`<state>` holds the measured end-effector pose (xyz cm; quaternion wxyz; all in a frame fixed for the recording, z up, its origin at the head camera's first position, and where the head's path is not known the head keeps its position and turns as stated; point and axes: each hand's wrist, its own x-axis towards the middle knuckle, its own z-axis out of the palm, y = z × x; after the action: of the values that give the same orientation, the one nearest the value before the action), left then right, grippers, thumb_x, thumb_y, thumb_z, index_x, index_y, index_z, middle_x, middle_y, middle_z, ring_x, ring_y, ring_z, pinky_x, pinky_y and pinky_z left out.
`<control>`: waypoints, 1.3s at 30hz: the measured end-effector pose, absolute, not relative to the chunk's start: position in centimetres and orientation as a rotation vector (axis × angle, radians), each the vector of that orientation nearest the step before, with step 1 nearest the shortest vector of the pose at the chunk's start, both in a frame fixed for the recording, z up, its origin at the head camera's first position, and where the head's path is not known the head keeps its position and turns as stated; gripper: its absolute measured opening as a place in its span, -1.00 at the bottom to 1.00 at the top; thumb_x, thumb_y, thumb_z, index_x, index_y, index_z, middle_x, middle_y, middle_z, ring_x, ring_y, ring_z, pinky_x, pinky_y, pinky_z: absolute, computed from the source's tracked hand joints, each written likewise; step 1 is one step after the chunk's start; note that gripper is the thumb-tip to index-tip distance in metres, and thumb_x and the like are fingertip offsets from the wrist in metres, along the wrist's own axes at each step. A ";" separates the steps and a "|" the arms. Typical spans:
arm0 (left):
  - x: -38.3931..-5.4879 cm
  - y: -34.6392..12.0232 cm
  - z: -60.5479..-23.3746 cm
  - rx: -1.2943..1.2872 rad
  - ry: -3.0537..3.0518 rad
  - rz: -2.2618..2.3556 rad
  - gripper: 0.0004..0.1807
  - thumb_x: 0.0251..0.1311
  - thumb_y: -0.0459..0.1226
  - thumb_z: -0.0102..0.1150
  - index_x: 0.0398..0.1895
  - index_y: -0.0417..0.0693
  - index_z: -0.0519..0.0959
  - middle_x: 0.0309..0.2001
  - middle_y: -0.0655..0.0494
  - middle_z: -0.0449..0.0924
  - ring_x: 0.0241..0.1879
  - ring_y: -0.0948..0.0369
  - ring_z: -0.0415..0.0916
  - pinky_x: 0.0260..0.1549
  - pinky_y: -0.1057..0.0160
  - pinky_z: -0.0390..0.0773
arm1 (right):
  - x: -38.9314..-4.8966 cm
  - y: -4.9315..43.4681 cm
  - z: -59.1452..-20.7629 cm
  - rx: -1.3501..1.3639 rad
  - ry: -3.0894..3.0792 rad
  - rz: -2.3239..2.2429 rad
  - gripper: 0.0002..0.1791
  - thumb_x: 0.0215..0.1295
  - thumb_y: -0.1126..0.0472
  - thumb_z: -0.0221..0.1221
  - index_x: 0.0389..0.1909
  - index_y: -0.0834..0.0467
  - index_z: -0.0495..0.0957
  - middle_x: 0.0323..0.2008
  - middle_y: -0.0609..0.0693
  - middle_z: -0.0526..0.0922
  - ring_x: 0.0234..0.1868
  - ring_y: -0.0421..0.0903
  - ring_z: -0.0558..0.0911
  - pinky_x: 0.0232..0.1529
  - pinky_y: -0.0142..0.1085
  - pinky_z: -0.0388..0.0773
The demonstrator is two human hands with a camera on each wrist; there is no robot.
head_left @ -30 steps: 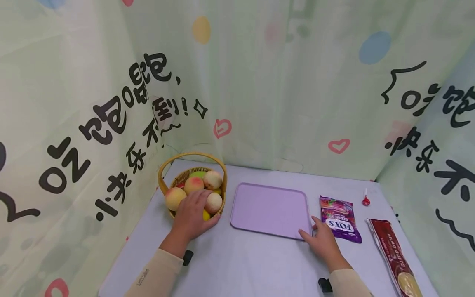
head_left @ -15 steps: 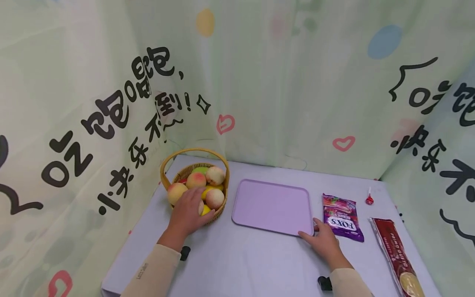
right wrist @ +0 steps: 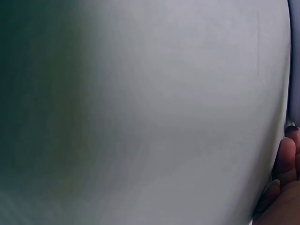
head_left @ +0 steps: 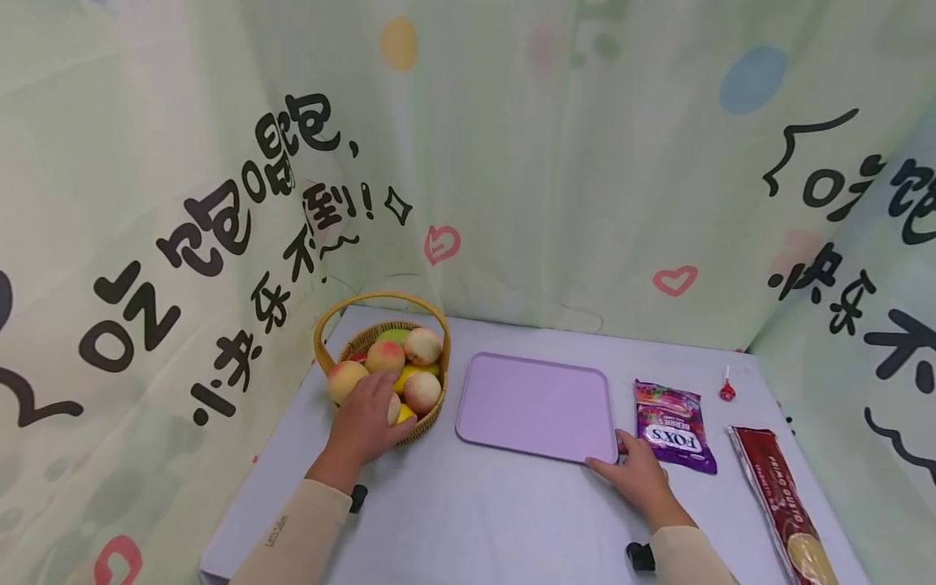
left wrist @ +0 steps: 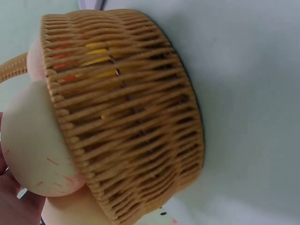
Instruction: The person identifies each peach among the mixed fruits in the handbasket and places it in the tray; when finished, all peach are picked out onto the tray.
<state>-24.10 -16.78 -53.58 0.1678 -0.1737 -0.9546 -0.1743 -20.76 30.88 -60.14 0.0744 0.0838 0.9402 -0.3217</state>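
In the head view, my left hand (head_left: 364,416) lies over the front of a wicker basket (left wrist: 131,112) heaped with fruit. Its fingers curve round a pale peach (left wrist: 37,140) that bulges above the rim in the left wrist view; the hand covers much of it in the head view. Around it sit other peaches (head_left: 422,393) and yellow fruit (head_left: 405,413). My right hand (head_left: 638,475) grips the near right corner of a lilac tray (head_left: 537,406), thumb at the front edge and fingers at the side. Only a few fingertips (right wrist: 286,154) show in the right wrist view.
Right of the tray lies a purple Fox's candy bag (head_left: 674,426). Farther right are a red lollipop (head_left: 727,391) and a long dark red Primo Gusto packet (head_left: 782,504). The basket's tall handle (head_left: 387,296) arches over the fruit. Printed curtains (head_left: 548,203) enclose the white table.
My left hand has drawn slightly back and left over the basket, uncovering more yellow fruit and part of the pale peach. My right hand stays at the tray's corner. The head view has shifted slightly.
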 end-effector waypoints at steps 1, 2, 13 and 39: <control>-24.2 -16.8 -53.6 -0.503 -2.721 -0.474 -0.11 0.06 0.12 0.45 0.39 -0.14 0.40 0.27 -0.07 0.48 0.22 -0.06 0.45 0.26 -0.07 0.49 | -20.8 30.9 -60.2 0.251 2.824 -0.965 0.20 0.10 -0.37 0.39 0.49 0.40 0.19 0.18 0.37 0.50 0.18 0.27 0.50 0.10 0.36 0.34; -24.2 -16.9 -53.6 -0.511 -2.730 -0.454 -0.12 0.06 0.12 0.45 0.37 -0.16 0.41 0.27 -0.08 0.49 0.22 -0.06 0.45 0.26 -0.07 0.49 | -20.8 31.0 -60.2 0.250 2.826 -0.966 0.21 0.10 -0.37 0.39 0.49 0.40 0.19 0.18 0.37 0.50 0.18 0.27 0.50 0.09 0.35 0.34; -23.9 -17.7 -54.4 -0.604 -2.725 -0.207 -0.28 0.11 0.00 0.42 0.28 -0.19 0.47 0.17 -0.08 0.52 0.20 -0.05 0.44 0.23 -0.05 0.50 | -20.7 31.1 -60.5 0.250 2.831 -0.975 0.20 0.09 -0.37 0.40 0.48 0.40 0.20 0.15 0.35 0.53 0.16 0.25 0.53 0.07 0.31 0.36; -24.8 -17.7 -53.6 -0.632 -2.793 -0.080 -0.50 0.18 -0.04 0.39 0.07 -0.12 0.52 0.02 0.00 0.51 0.00 -0.02 0.43 -0.06 -0.04 0.46 | -21.0 31.3 -60.8 0.272 2.802 -0.969 0.30 -0.09 -0.32 0.53 0.51 0.36 0.18 0.19 0.34 0.52 0.21 0.29 0.49 0.16 0.40 0.28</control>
<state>-24.77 -17.67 -53.60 0.1379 -0.2185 -0.9657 -0.0276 -20.98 31.33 -60.80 0.0819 0.0910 0.9380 -0.3242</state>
